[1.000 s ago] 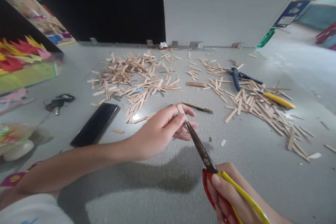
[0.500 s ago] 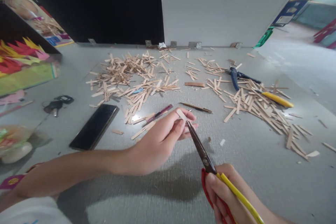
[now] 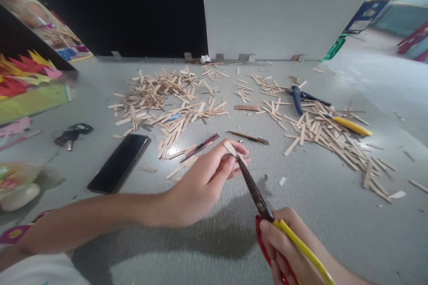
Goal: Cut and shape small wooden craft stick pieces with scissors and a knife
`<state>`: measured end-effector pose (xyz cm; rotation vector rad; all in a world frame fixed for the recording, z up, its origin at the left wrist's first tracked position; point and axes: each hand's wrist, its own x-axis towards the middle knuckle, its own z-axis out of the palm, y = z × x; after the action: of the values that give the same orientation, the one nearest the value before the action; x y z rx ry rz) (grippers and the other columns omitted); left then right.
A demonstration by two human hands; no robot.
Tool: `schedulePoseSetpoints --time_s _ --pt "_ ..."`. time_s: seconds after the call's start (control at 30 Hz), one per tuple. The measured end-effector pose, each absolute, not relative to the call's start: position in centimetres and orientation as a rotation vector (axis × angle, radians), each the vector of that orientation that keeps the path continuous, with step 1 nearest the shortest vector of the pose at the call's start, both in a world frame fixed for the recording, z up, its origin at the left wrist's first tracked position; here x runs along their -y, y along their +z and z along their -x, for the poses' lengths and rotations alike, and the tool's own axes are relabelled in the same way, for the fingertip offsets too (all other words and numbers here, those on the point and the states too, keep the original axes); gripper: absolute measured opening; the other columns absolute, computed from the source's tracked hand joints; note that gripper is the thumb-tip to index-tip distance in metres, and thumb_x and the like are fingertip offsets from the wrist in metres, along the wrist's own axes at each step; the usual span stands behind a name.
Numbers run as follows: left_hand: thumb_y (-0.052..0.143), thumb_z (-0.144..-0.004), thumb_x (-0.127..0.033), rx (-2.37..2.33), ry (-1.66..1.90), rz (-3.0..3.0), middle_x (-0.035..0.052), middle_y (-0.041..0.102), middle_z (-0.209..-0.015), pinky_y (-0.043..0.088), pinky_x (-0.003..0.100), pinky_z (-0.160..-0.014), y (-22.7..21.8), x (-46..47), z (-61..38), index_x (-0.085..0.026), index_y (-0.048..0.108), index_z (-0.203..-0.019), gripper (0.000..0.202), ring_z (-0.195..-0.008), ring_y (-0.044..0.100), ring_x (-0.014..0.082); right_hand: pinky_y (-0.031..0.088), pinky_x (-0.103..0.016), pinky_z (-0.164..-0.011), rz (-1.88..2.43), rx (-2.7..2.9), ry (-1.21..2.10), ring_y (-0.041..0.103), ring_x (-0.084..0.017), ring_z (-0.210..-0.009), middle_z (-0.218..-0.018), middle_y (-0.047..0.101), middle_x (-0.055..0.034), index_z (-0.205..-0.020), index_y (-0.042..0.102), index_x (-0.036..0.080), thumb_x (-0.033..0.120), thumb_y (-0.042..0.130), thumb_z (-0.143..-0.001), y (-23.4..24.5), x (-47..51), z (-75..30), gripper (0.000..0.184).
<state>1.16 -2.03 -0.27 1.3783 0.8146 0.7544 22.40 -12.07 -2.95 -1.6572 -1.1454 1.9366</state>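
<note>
My left hand (image 3: pixel 205 178) pinches a small pale wooden craft stick (image 3: pixel 230 147) between thumb and fingers, its rounded end pointing up and left. In my right hand (image 3: pixel 290 240) is a pair of scissors (image 3: pixel 256 196) with dark blades, one red handle and one yellow handle. The blade tips meet the stick right beside my left fingertips; whether they cut into it I cannot tell. Just beyond my left hand lie a brown pencil-like tool (image 3: pixel 249 137) and a purple pen-shaped tool (image 3: pixel 203 142).
Many loose craft sticks (image 3: pixel 180 111) lie in heaps across the grey table. Blue-handled pliers (image 3: pixel 297 99) and a yellow-handled tool (image 3: pixel 352 125) rest at right. A phone (image 3: pixel 120 162) and keys (image 3: pixel 72 136) lie at left. A black-and-white panel (image 3: pixel 267 13) closes the back; another person (image 3: pixel 28 9) sits far left.
Almost nothing differs. The whole view has shifted very slightly, while both hands keep the stick and the scissors in the same arrangement.
</note>
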Motion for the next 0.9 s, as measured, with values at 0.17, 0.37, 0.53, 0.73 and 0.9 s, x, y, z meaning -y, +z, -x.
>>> schedulePoseSetpoints --time_s 0.17,0.37,0.53,0.73,0.9 --pt "0.048 -0.114 -0.049 -0.795 0.747 -1.367 0.0146 0.065 -0.132 0.059 0.037 -0.109 -0.2 1.8 -1.1 -0.020 0.062 -0.122 0.033 -0.130 0.067 0.0263 0.036 -0.019 -0.042 1.648 1.254 1.921 0.042 -0.007 -0.037 -0.042 0.042 0.0087 -0.069 0.044 0.025 0.107 0.039 -0.080 -3.3 11.9 -22.7 0.082" --pt "0.055 -0.110 -0.059 -0.766 0.749 -1.327 0.0134 0.069 -0.119 0.060 0.036 -0.105 -0.2 0.9 -1.2 -0.017 0.068 -0.113 0.044 -0.121 0.070 0.0264 0.030 -0.019 -0.038 1.598 1.349 1.913 0.040 -0.007 -0.036 -0.041 0.042 0.0059 -0.060 0.040 0.026 0.095 0.045 -0.092 -3.4 11.5 -22.6 0.076" --pt "0.064 -0.103 -0.067 -0.784 0.735 -1.207 0.0138 0.074 -0.119 0.060 0.036 -0.105 -0.3 0.5 -1.1 -0.018 0.069 -0.112 0.050 -0.119 0.073 0.0255 0.031 -0.019 -0.037 1.613 1.281 1.908 0.037 -0.006 -0.036 -0.046 0.041 0.0085 -0.064 0.043 0.026 0.092 0.054 -0.090 -3.0 11.2 -22.2 0.072" --pt "0.067 -0.103 -0.063 -0.823 0.730 -1.160 0.0156 0.077 -0.122 0.061 0.039 -0.104 -0.1 0.7 -1.3 -0.017 0.069 -0.111 0.046 -0.118 0.075 0.0268 0.040 -0.019 -0.046 1.597 1.245 1.880 0.041 -0.007 -0.047 -0.056 0.043 0.0090 -0.072 0.045 0.025 0.097 0.056 -0.084 -1.9 10.8 -21.9 0.074" --pt "0.066 -0.104 -0.062 -0.828 0.723 -1.195 0.0164 0.078 -0.121 0.062 0.040 -0.103 -0.1 0.7 -1.2 -0.017 0.070 -0.110 0.046 -0.116 0.076 0.0274 0.033 -0.019 -0.037 1.515 1.277 1.872 0.034 -0.005 -0.038 -0.052 0.034 0.0112 -0.067 0.042 0.026 0.093 0.053 -0.090 -3.0 10.7 -21.7 0.072"
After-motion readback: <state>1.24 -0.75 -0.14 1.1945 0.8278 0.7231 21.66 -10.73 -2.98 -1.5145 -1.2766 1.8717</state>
